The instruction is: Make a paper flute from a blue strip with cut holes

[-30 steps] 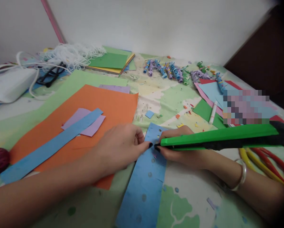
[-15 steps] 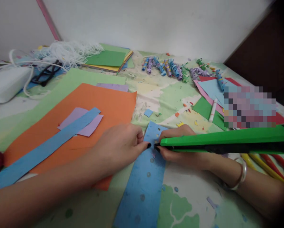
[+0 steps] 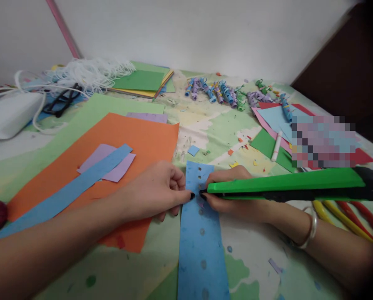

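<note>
A blue paper strip [image 3: 202,246] lies lengthwise before me, with a row of dark round marks or holes down its middle. My left hand [image 3: 164,187] is at the strip's left edge, its thumb on the paper and its other fingers curled; it grips that edge. In my right hand [image 3: 233,185] is a green and black utility knife [image 3: 283,181], held low like a pen over the strip. The hand hides part of the strip's right edge. Where the blade meets the paper is too small to make out. A small purple scrap sits on the strip below the fingertips.
Orange paper [image 3: 142,141] with a narrower blue strip [image 3: 80,183] lies left. Rolled paper pieces [image 3: 225,91] line the back. White cord [image 3: 89,75] and black-handled scissors [image 3: 61,102] are back left. A white marker [image 3: 277,146] and yellow and red handles [image 3: 339,216] are right.
The blue strip has swung from slanting to nearly straight, its near end moving right. My left hand has shifted slightly left and down; the knife stays in my right hand.
</note>
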A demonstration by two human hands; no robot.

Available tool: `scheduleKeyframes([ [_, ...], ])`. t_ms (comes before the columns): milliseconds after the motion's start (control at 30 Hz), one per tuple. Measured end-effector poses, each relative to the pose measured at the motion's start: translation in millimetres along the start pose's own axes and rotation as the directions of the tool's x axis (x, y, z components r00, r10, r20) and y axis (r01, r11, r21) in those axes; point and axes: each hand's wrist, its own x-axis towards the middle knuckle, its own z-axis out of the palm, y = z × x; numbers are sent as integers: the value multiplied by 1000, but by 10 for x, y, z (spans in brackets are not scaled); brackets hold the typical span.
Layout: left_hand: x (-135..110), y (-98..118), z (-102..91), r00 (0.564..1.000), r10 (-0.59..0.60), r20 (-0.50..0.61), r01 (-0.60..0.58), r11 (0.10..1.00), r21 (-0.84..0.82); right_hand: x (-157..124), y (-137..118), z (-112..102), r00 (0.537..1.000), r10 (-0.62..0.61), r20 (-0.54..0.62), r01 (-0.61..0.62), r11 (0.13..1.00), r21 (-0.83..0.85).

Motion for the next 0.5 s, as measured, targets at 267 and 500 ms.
scheduleKeyframes([
  [267, 30, 5, 12, 1000, 20, -20, -20, 1000, -18, -19, -56, -10, 993, 116, 24, -116, 993, -21],
  [500, 16, 7, 14, 999, 35, -29, -34, 999, 14, -25, -39, -36, 995, 96, 37, -98, 994, 45],
])
